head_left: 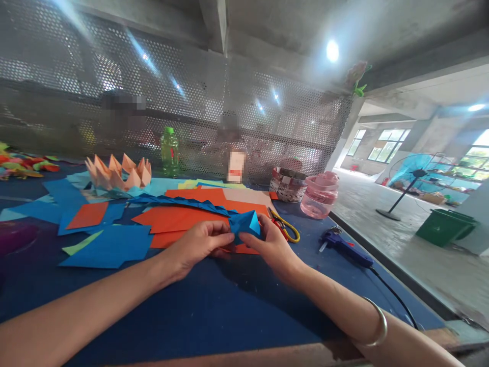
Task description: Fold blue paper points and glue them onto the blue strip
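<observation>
A blue folded paper piece [245, 224] is held between my two hands above the orange paper sheets [183, 216]. My left hand [204, 238] pinches its left side, thumb on the near face. On its right side my right hand [271, 239] is closed, with the thumb pressed on the front and fingers behind. Behind it, a long row of folded blue paper [187, 202] stretches to the left; whether it joins the held piece I cannot tell. Yellow-handled scissors [288, 228] lie just right of my right hand, partly hidden.
Blue sheets [110, 248] lie at left. A peach folded-paper ring [118, 176], a green bottle [170, 153], a patterned basket [287, 186] and a pink jug [320, 196] stand farther back. At right lies a corded blue glue gun [346, 247], near the table's edge.
</observation>
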A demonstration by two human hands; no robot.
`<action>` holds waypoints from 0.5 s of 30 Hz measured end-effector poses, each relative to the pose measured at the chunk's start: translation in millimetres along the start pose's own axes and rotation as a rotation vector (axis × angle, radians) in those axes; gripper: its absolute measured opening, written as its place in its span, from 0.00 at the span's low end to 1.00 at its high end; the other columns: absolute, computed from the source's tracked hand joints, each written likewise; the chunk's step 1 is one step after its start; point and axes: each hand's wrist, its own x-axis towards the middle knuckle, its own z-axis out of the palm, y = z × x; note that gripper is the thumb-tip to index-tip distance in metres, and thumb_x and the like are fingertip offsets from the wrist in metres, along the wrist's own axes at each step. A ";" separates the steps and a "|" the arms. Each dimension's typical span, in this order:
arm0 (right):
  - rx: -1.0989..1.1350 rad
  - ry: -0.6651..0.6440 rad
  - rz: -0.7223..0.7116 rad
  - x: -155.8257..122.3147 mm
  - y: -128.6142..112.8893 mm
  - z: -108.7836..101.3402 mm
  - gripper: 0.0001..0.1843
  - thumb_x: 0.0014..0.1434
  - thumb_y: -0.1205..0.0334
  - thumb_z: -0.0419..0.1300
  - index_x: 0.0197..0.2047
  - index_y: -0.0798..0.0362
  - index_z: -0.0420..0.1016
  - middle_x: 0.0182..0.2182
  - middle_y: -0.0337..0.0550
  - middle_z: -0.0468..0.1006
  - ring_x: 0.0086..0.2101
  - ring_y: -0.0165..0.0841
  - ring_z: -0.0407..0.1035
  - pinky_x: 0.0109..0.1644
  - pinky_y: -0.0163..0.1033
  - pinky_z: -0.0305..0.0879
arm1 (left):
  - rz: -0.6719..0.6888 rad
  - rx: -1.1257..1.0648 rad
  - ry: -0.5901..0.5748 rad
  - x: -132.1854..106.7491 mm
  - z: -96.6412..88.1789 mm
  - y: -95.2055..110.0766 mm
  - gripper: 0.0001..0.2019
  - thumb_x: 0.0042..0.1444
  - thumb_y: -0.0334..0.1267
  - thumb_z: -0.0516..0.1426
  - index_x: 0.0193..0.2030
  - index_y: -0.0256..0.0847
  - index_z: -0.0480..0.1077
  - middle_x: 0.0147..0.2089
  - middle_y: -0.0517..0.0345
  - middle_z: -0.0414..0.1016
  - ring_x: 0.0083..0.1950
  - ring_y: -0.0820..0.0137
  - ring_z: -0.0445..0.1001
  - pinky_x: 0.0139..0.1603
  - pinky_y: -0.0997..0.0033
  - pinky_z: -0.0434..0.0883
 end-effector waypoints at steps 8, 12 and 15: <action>0.101 0.084 -0.015 4.0 2.1 -4.0 0.19 0.57 0.50 0.56 0.49 0.49 0.61 0.29 0.35 0.71 0.30 0.29 0.65 0.34 0.35 0.64 | 0.004 0.001 0.052 -1.1 -1.3 4.2 0.08 0.47 0.40 0.62 0.30 0.36 0.73 0.31 0.56 0.77 0.36 0.67 0.76 0.39 0.69 0.74; 0.060 0.057 -0.073 7.6 7.9 -6.5 0.22 0.54 0.59 0.59 0.50 0.48 0.57 0.24 0.30 0.68 0.27 0.28 0.64 0.31 0.34 0.61 | 0.017 0.006 0.050 -2.3 -1.5 5.8 0.11 0.47 0.43 0.63 0.33 0.37 0.74 0.33 0.57 0.78 0.37 0.68 0.77 0.38 0.72 0.73; 0.054 0.078 -0.085 8.3 7.5 -5.7 0.15 0.54 0.60 0.59 0.43 0.49 0.58 0.23 0.30 0.67 0.25 0.27 0.62 0.29 0.32 0.58 | 0.008 -0.015 -0.005 -2.1 -1.5 5.5 0.14 0.47 0.45 0.63 0.38 0.38 0.74 0.37 0.55 0.79 0.38 0.68 0.77 0.39 0.73 0.72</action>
